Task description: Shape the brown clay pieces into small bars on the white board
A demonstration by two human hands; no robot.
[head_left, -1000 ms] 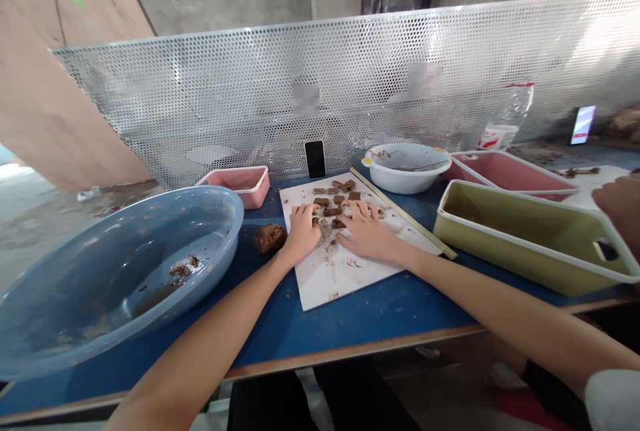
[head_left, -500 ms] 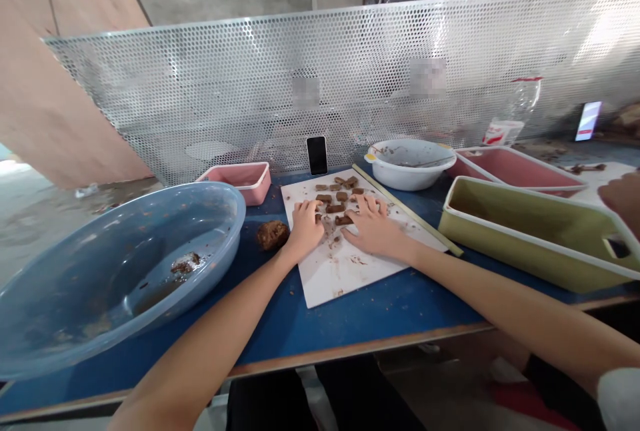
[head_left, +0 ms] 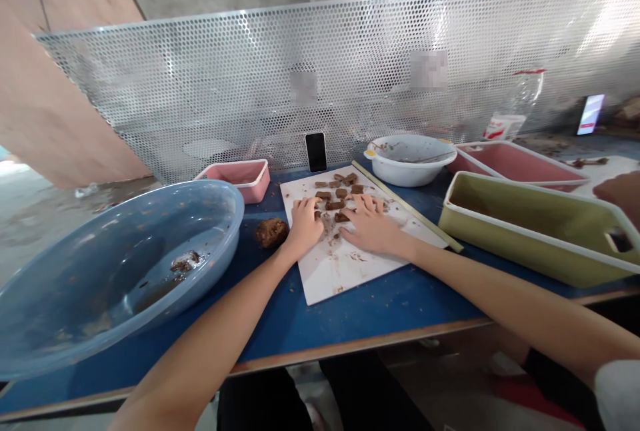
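Several short brown clay-like pieces [head_left: 335, 205] lie on a white board [head_left: 320, 284] among dark crumbs. My left hand [head_left: 305, 226] rests on the board's left side, fingers stretched forward and slightly apart. A small brown piece shows by its thumb and index finger; whether it is gripped is unclear. My right hand [head_left: 375, 228] lies across the board's right half with fingers spread. Its thumb side is beside another brown piece [head_left: 342, 216], seemingly touching it. A rough brown lump [head_left: 271, 233] sits on the blue table left of the board, near my left wrist.
A large blue basin [head_left: 200, 284] stands at left, with wet brown residue inside. Behind are a small pink tub [head_left: 257, 184], an upright phone [head_left: 316, 152] and a white basin [head_left: 410, 171]. A pale stick [head_left: 407, 208] edges the board. Green [head_left: 520, 244] and pink tubs stand right.
The camera view has shifted slightly. My right hand's fingers have moved a little over the brown piece by its thumb; my left hand stays nearly in place.
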